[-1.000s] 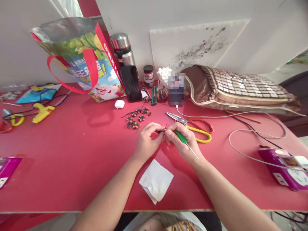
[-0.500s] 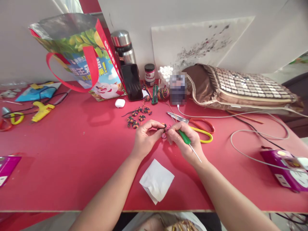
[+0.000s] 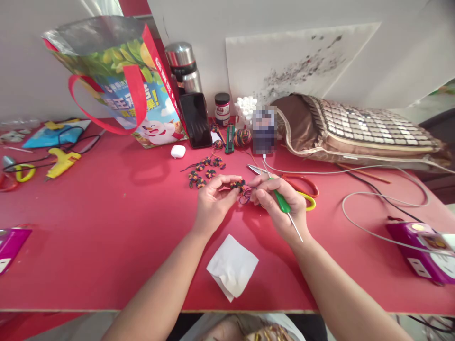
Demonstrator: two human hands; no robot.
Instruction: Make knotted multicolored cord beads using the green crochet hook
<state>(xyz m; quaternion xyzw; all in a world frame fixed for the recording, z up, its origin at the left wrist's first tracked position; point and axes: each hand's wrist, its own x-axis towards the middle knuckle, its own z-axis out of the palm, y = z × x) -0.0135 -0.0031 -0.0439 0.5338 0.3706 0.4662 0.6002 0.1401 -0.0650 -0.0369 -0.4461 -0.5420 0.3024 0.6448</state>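
My left hand (image 3: pixel 213 201) pinches a small multicoloured crocheted piece (image 3: pixel 237 185) just above the red table (image 3: pixel 106 213). My right hand (image 3: pixel 280 206) is closed round a green-handled crochet hook (image 3: pixel 284 206), whose thin metal end sticks out toward my wrist. A loop of dark thread hangs between the two hands. Several finished multicoloured pieces (image 3: pixel 204 171) lie on the table just beyond my left hand. A ball of multicoloured yarn (image 3: pixel 242 137) sits further back.
Scissors with red and yellow handles (image 3: pixel 302 187) lie behind my right hand. A folded white tissue (image 3: pixel 232 266) lies near the front edge. A printed shopping bag (image 3: pixel 121 85), flask, black phone, white earbud case (image 3: pixel 177 151), yellow glue gun (image 3: pixel 62 161), cables and purple power strips (image 3: pixel 423 251) surround the area.
My hands have drawn slightly apart, showing the crocheted piece and a thread loop between them. My right hand shifted a little right, the hook turning steeper.
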